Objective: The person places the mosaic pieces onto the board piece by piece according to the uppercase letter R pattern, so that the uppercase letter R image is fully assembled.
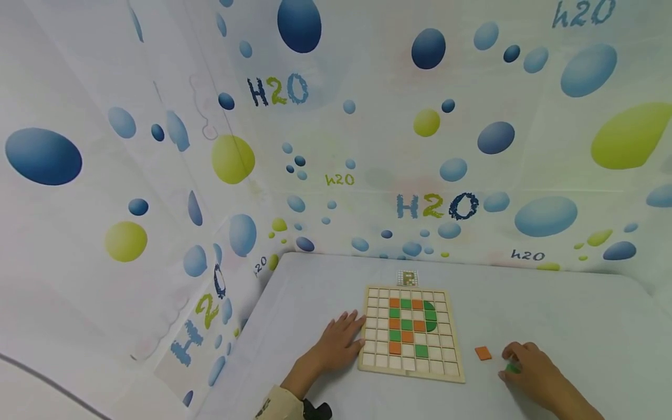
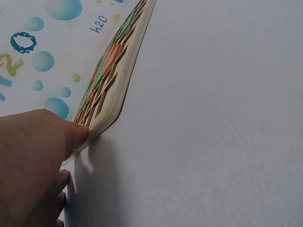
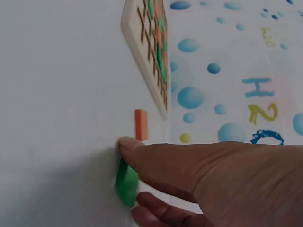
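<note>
A wooden grid board (image 1: 409, 378) lies on the table, its white squares partly covered by orange and green tiles set in a letter-like shape. My left hand (image 1: 338, 343) rests along the board's left edge, fingers extended; in the left wrist view its thumb (image 2: 75, 135) touches the rim near a corner. Right of the board, my right hand (image 1: 532, 371) pinches a green tile (image 3: 127, 187) between thumb and fingers, low over the table. Fingers partly cover that tile in the head view. An orange square tile (image 1: 483, 353) lies between this hand and the board.
Behind the board lies a small pattern card (image 1: 408, 278) with a similar grid figure. A white cloth (image 1: 310, 280) covers the table. Curtains (image 1: 367, 134) printed with blue and lime dots and H2O lettering hang at the back and left.
</note>
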